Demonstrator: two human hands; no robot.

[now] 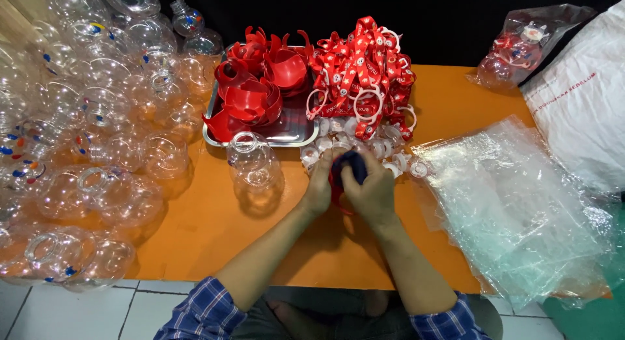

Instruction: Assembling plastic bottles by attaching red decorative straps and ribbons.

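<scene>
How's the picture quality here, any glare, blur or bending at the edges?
Head view: bright overhead light puts white glints on the clear plastic bottles and sheen on the plastic bags; soft shadows fall under the left hand and right hand on the orange table; the dark blue item they hold looks slightly soft; wide-angle lens bends the edges.

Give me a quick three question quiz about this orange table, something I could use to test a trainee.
1. True or false: the left hand and right hand meet around one small dark blue thing.
2. What fills the metal tray?
A. red moulded pieces
B. clear plastic bags
C. clear round bottles
3. Fill in: the single clear bottle nearest the hands stands just ____ the tray, on the person's side.

Key
1. True
2. A
3. in front of
</scene>
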